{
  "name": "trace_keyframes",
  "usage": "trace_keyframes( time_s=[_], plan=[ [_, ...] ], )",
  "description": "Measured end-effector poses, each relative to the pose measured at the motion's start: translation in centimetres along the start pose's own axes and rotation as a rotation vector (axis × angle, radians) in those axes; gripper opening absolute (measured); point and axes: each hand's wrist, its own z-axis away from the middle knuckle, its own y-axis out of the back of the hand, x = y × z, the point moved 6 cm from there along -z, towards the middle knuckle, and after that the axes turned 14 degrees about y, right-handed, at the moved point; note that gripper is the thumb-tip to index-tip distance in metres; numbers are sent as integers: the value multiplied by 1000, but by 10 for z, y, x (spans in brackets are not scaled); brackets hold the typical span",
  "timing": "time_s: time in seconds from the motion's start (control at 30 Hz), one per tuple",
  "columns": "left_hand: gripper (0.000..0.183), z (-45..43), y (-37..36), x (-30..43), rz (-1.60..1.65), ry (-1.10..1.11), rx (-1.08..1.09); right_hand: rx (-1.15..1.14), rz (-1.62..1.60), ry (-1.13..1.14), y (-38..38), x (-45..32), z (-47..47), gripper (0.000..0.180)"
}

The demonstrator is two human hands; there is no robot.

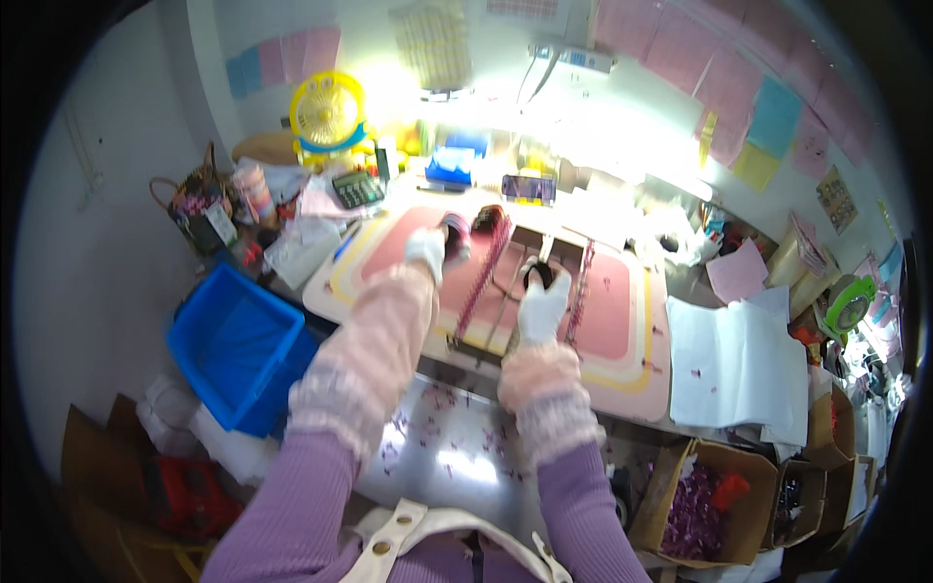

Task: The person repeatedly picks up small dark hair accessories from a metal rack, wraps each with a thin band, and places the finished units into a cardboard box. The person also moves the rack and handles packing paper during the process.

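My left hand [428,251], in a white glove, is at a striped roll or spool [456,235] on the left of the pink mat [408,218]; blur hides the exact grip. A dark reddish roll [488,218] lies just right of it. My right hand [543,306], also gloved in white, has its fingers around a black ring-shaped object [539,276], over a rectangular metal frame [477,351]. Purple-pink rows of small pieces line the frame's left side [485,284] and right side [581,291].
A blue plastic bin [237,346] stands at the left. Behind the mat are a calculator [358,189], a phone [528,188] and a yellow fan [327,113]. White paper sheets [729,364] lie right, above a cardboard box of purple pieces [751,481]. Small pieces litter the metal surface [437,474].
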Motion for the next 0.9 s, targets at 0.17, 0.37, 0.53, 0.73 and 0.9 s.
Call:
trace_keyframes(
  time_s=[0.17,0.37,0.53,0.73,0.9],
  plan=[
    [18,75,-8,-42,165,83,-401,-156,-519,-213,-33,-41,47,24],
    [27,99,5,-74,-253,-80,-99,3,-313,-224,-31,-37,72,76],
    [37,87,-11,-48,-1082,-551,-76,97,-638,-407,-19,-24,52,60],
    [68,-105,-52,17,-764,-732,-33,-69,-15,-90,5,-2,8,43],
    [56,-160,-60,-42,-368,-103,-698,-38,-2,-130,11,22,9,42]
  ],
)
